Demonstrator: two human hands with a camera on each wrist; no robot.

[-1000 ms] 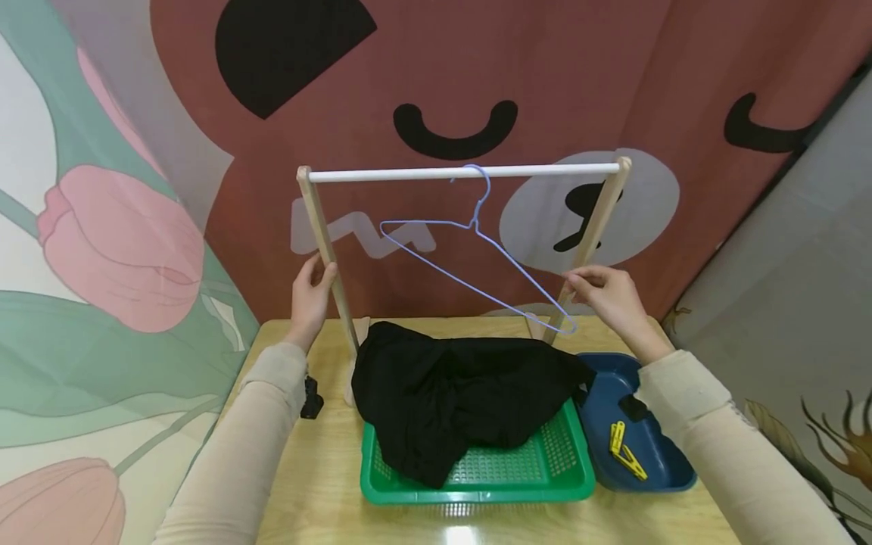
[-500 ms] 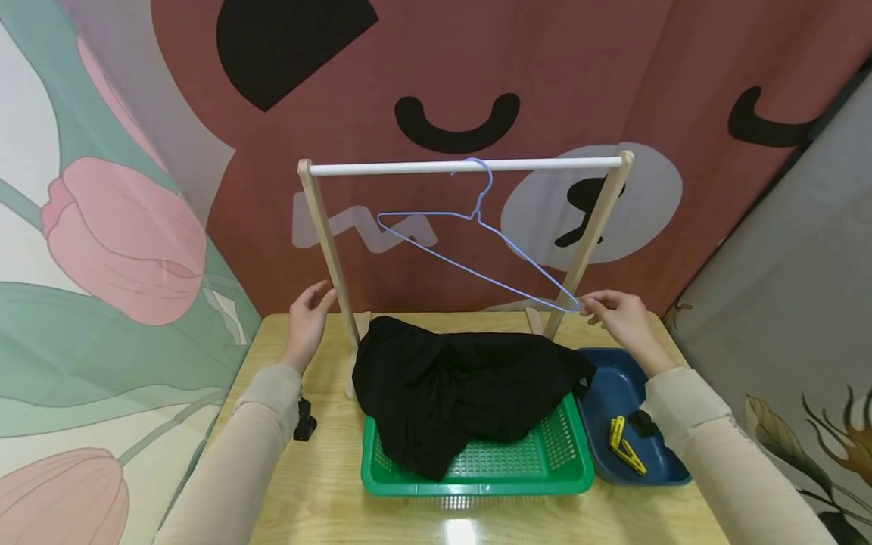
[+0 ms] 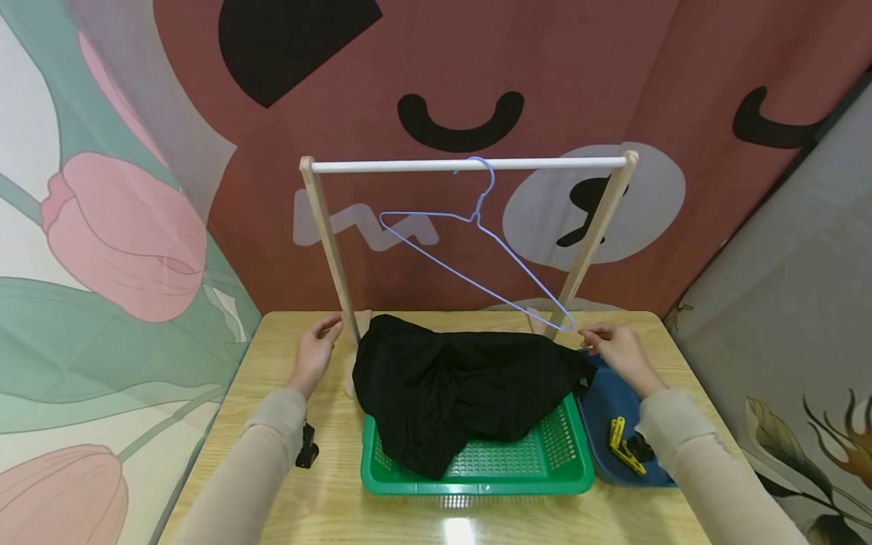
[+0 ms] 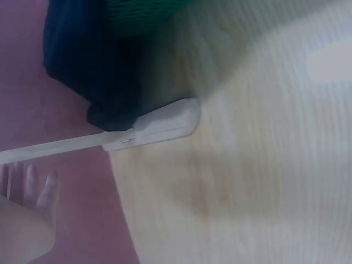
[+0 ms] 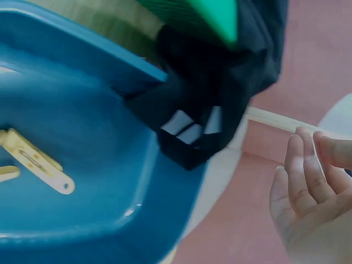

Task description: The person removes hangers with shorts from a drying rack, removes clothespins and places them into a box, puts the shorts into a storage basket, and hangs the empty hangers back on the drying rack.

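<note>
A blue wire hanger hangs by its hook from the white rod of a small wooden rack, its right end tipped low. Beneath it, a black garment is draped over a green basket. My left hand is beside the rack's left post, fingers loosely bent and holding nothing. On the other side, my right hand hovers over the back of a blue basin, just right of the hanger's low end. Its relaxed fingers hold nothing in the right wrist view.
Yellow clothespins lie in the basin with a small black object near them. Another small black object is on the wooden table by my left sleeve. A printed curtain hangs behind the rack.
Both hands have moved down alongside the rack's posts. The hanger's right end rose near my right hand half a second ago, then dropped again as that hand came away.
</note>
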